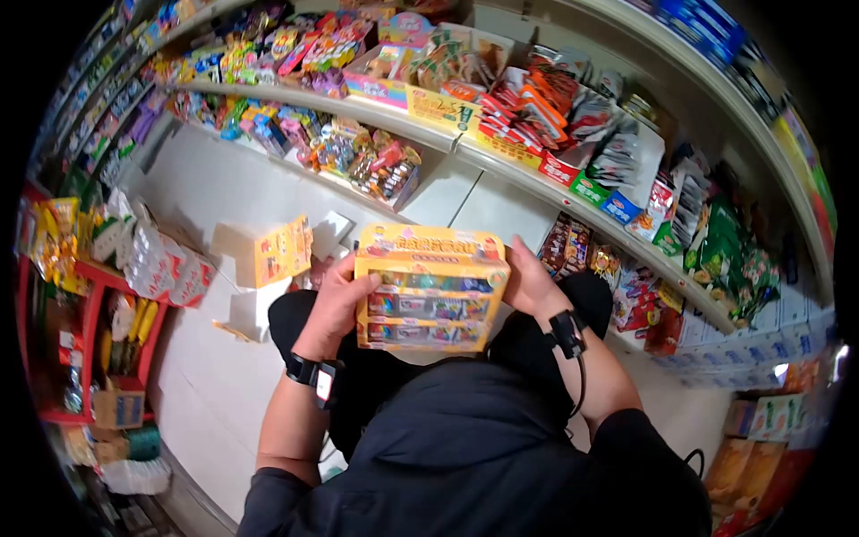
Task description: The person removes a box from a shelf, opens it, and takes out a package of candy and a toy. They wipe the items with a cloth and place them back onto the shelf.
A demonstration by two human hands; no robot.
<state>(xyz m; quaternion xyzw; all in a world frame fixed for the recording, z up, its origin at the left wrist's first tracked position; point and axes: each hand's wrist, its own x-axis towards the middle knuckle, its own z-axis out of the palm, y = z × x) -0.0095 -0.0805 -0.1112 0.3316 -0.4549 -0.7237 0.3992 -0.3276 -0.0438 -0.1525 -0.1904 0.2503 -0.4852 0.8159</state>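
Fingers of the left hand [335, 304] are closed on the left side of a yellow windowed display box [429, 300], with the thumb over the front face. Fingers of the right hand [535, 285] bear on the right side of the same box; those behind the panel are hidden, so their full closure cannot be told. The display box is located at the centre of the scene, supported between both hands, ahead of the dark-clothed torso [456, 447]. Its printed upper panel is at the far side; its window exposes three rows of small multicoloured items.

A black-strapped device [323, 380] is fitted to the left wrist. A black wrist unit [565, 333] with a cable is fitted to the right wrist.

Left of the box, a piece of yellow printed cardboard [284, 252] stands near the tiled floor [197, 349]. Far side: a shelf [309, 101] carries snack packets [537, 116] and a yellow price card [441, 109]. Far left: a red rack [154, 343] holds packaged goods.
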